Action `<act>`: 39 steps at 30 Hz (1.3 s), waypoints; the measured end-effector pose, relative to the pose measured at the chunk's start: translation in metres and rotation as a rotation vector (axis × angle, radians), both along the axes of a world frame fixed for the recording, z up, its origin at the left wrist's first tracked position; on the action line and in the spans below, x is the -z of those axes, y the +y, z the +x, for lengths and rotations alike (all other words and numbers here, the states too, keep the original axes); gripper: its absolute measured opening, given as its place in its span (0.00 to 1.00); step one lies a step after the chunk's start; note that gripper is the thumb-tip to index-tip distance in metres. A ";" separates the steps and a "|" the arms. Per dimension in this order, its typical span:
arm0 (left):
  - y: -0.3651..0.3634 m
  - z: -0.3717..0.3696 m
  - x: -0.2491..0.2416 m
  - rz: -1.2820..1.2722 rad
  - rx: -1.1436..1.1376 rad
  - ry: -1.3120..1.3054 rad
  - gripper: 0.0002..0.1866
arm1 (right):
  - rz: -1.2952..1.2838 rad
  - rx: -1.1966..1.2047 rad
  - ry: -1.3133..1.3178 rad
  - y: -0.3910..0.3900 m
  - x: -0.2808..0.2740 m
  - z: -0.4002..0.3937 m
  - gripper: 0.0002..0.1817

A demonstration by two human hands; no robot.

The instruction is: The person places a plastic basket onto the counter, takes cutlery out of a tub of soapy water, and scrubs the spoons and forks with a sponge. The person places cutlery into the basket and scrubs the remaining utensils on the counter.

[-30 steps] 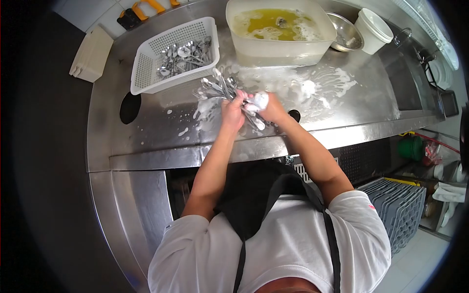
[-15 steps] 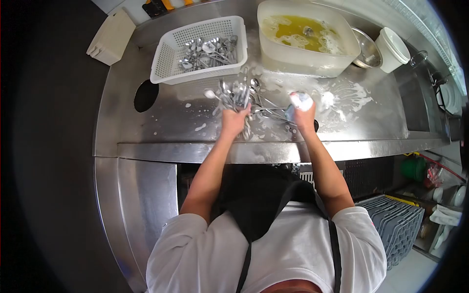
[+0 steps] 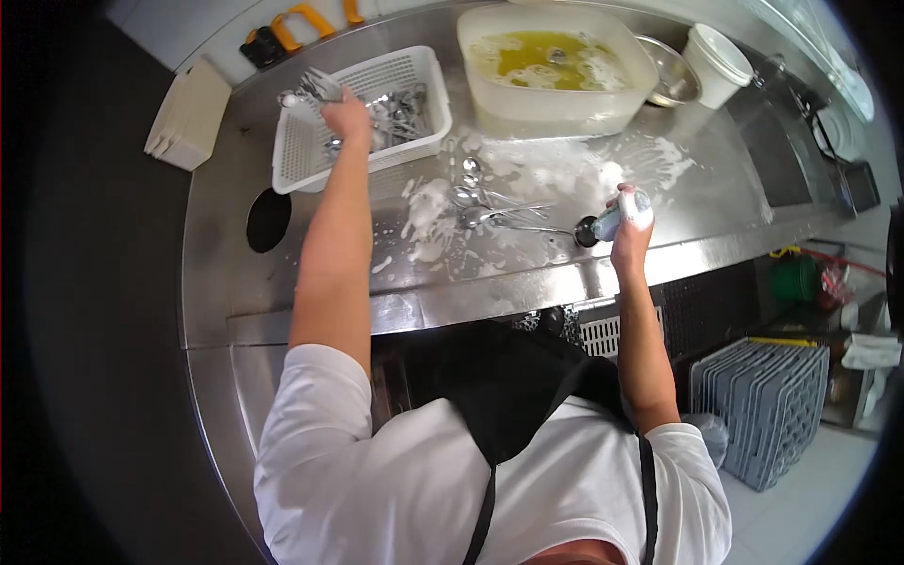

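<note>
My left hand (image 3: 347, 118) is closed round a bunch of cutlery (image 3: 320, 87), whose heads fan out to the left over the white perforated basket (image 3: 287, 151). Below it in the basket lie more spoons and other cutlery (image 3: 405, 113). Over the right part of the counter, my right hand (image 3: 633, 235) grips a foamy blue-grey sponge (image 3: 614, 218). Several spoons (image 3: 476, 215) lie on the wet steel to its left, handles pointing towards it. A round black thing (image 3: 586, 232) shows right beside the sponge.
A translucent tub (image 3: 527, 113) of yellow, sudsy liquid stands behind the spoons. To its right are a steel bowl (image 3: 676, 80) and a white bucket (image 3: 718, 64). The steel counter (image 3: 282, 292) has a round hole (image 3: 268, 221) at left. Pale boards (image 3: 193, 118) stand in the corner.
My left hand has carried the cutlery from mid-counter up and left over the basket. My right hand, with the sponge, has moved right and slightly down, away from the spoons. The view has tilted.
</note>
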State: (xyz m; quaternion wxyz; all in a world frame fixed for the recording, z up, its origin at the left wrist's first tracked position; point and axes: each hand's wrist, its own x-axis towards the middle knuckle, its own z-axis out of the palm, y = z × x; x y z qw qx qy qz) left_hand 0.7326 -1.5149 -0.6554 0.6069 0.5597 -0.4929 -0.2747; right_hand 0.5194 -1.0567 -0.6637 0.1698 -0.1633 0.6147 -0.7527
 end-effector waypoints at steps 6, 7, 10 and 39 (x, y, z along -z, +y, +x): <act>-0.017 -0.008 0.047 0.367 0.340 -0.382 0.18 | 0.155 0.128 0.040 0.034 0.013 -0.016 0.25; -0.008 -0.007 0.037 0.427 0.484 -0.310 0.18 | 0.233 0.082 0.039 0.042 0.018 -0.023 0.30; -0.024 -0.020 0.040 0.290 0.443 -0.473 0.18 | 0.711 -0.037 0.283 0.046 0.027 -0.032 0.35; 0.326 -0.122 0.056 1.454 1.299 0.539 0.07 | 0.404 -0.231 0.817 -0.054 0.042 -0.086 0.27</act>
